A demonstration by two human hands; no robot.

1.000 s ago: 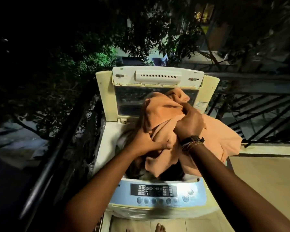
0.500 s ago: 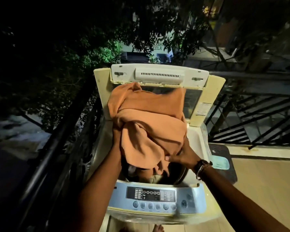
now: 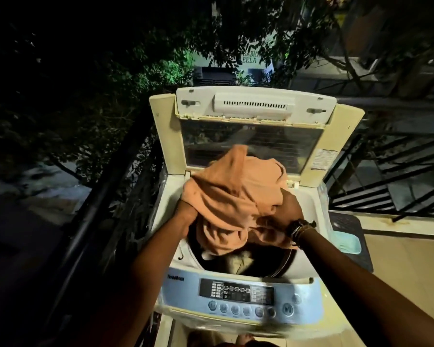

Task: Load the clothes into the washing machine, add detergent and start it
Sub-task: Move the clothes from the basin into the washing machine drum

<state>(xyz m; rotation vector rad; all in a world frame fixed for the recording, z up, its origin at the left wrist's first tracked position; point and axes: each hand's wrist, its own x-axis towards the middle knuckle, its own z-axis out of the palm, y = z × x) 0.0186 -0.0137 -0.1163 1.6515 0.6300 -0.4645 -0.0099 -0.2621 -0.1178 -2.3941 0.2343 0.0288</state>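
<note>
A top-loading washing machine stands in front of me with its lid raised upright at the back. An orange garment is bunched over the drum opening. My left hand grips its left side, mostly hidden under the cloth. My right hand, with a dark wrist strap, holds its right side. Pale clothes lie down inside the dark drum. The blue control panel with a row of round buttons faces me at the front.
A black metal railing runs close along the machine's left side, and another railing stands at the right. A dark stand with a light-blue item sits beside the machine on the right. Trees and a building lie beyond.
The orange garment has come down from in front of the lid and now sits lower over the drum. Both hands moved down with it, the right one shifting up onto the cloth.
</note>
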